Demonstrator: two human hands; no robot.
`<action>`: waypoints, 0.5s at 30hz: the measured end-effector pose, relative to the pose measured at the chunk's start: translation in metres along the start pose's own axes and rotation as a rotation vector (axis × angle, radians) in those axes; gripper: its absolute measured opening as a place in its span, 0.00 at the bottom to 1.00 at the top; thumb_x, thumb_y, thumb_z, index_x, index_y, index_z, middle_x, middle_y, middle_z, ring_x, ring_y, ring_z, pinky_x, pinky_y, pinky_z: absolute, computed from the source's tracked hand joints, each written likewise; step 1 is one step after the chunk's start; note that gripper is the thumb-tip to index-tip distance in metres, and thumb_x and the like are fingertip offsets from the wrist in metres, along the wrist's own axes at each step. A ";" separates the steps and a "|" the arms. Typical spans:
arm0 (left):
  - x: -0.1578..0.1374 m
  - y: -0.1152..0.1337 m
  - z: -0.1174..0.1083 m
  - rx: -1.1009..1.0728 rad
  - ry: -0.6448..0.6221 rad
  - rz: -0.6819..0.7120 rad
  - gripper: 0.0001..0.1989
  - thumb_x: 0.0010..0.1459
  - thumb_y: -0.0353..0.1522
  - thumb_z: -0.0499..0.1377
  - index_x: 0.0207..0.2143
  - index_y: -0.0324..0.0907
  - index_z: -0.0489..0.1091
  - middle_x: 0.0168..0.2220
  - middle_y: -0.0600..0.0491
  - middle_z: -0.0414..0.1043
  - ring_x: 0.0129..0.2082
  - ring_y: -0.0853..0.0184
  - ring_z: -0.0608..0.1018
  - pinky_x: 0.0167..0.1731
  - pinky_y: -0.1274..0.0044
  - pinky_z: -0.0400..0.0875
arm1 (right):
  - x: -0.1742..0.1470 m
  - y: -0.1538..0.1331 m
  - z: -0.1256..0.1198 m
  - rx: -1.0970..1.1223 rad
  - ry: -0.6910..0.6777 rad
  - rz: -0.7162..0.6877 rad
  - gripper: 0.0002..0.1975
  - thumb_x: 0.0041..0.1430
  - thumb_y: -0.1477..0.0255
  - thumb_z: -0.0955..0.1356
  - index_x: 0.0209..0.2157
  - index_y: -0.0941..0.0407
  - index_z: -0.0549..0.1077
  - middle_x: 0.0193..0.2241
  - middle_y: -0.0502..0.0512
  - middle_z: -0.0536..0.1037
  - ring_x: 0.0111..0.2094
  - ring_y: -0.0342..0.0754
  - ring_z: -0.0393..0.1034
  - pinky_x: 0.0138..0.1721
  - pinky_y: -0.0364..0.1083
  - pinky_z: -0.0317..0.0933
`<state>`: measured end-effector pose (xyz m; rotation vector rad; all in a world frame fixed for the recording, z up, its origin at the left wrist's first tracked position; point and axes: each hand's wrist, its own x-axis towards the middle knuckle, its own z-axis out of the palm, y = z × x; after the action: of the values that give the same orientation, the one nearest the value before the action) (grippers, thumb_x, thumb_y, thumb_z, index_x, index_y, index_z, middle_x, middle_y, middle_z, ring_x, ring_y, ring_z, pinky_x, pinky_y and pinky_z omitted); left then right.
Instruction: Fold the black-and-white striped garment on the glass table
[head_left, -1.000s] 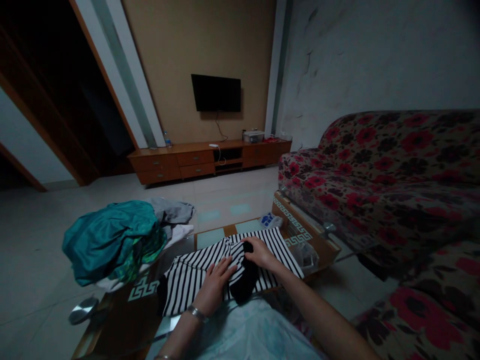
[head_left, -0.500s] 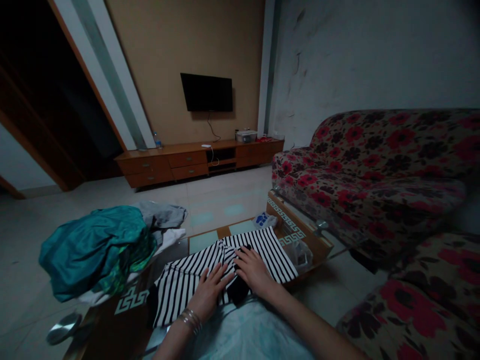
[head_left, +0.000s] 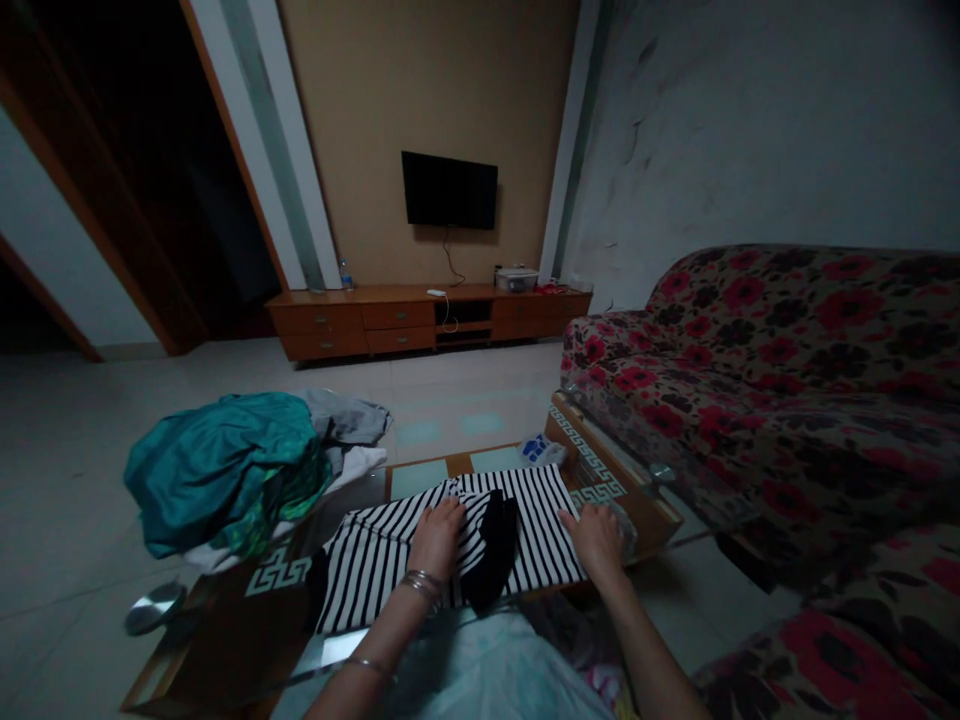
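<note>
A black-and-white striped garment point(head_left: 379, 565) lies spread on the low coffee table point(head_left: 262, 640), with a black part point(head_left: 491, 550) bunched at its middle. My left hand point(head_left: 436, 535) rests flat on the stripes just left of the black part, bracelets on its wrist. Over at the garment's right edge, my right hand point(head_left: 598, 538) lies palm down with fingers spread. Neither hand holds anything up.
A heap of teal, grey and white clothes point(head_left: 232, 470) sits on the table's far left. A small blue-and-white packet point(head_left: 540, 449) lies at the far edge. A floral sofa point(head_left: 757, 380) stands to the right; a TV cabinet point(head_left: 427, 318) is along the far wall.
My right hand has slid from the black part out to the garment's right edge. My left hand has moved a little forward on the stripes. The camera view has shifted slightly.
</note>
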<state>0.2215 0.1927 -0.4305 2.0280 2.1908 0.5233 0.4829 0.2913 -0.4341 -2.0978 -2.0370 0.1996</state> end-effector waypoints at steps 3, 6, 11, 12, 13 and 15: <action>0.006 0.017 0.012 0.077 -0.052 -0.050 0.23 0.60 0.27 0.47 0.58 0.42 0.61 0.62 0.46 0.56 0.63 0.57 0.57 0.58 0.54 0.52 | 0.003 -0.008 0.000 0.008 -0.072 0.029 0.22 0.57 0.59 0.65 0.44 0.63 0.72 0.45 0.74 0.72 0.47 0.62 0.69 0.43 0.55 0.62; 0.005 0.023 0.024 0.118 -0.041 -0.076 0.26 0.61 0.31 0.48 0.62 0.43 0.54 0.65 0.46 0.48 0.65 0.55 0.51 0.59 0.51 0.48 | 0.013 -0.006 0.002 0.065 -0.158 0.062 0.21 0.54 0.62 0.67 0.45 0.61 0.71 0.43 0.71 0.75 0.46 0.59 0.71 0.42 0.52 0.63; -0.002 0.019 0.034 0.134 -0.019 -0.075 0.28 0.60 0.32 0.48 0.63 0.44 0.52 0.67 0.50 0.45 0.66 0.55 0.48 0.60 0.52 0.44 | 0.029 0.006 0.009 0.229 -0.266 -0.042 0.16 0.52 0.68 0.67 0.42 0.60 0.73 0.43 0.66 0.77 0.46 0.56 0.72 0.44 0.50 0.63; -0.003 0.018 0.035 0.128 -0.017 -0.078 0.28 0.60 0.32 0.48 0.63 0.45 0.52 0.67 0.50 0.45 0.66 0.54 0.48 0.60 0.52 0.44 | 0.030 0.008 0.009 0.292 -0.271 -0.061 0.15 0.51 0.70 0.67 0.41 0.60 0.74 0.43 0.65 0.77 0.46 0.55 0.72 0.45 0.50 0.63; -0.004 0.017 0.035 0.122 -0.013 -0.079 0.28 0.60 0.33 0.48 0.63 0.45 0.53 0.67 0.50 0.45 0.66 0.54 0.48 0.60 0.52 0.44 | 0.030 0.009 0.008 0.377 -0.279 -0.067 0.14 0.51 0.71 0.66 0.40 0.60 0.74 0.43 0.64 0.77 0.45 0.54 0.72 0.46 0.49 0.63; -0.005 0.015 0.037 0.110 0.006 -0.076 0.27 0.61 0.34 0.48 0.63 0.45 0.53 0.66 0.50 0.45 0.66 0.53 0.47 0.60 0.52 0.43 | 0.027 0.010 0.004 0.602 -0.348 -0.052 0.14 0.50 0.72 0.65 0.40 0.61 0.74 0.41 0.64 0.78 0.43 0.53 0.73 0.45 0.49 0.65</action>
<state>0.2475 0.1951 -0.4614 1.9874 2.3388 0.4098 0.4930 0.3179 -0.4394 -1.7093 -1.8682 1.0840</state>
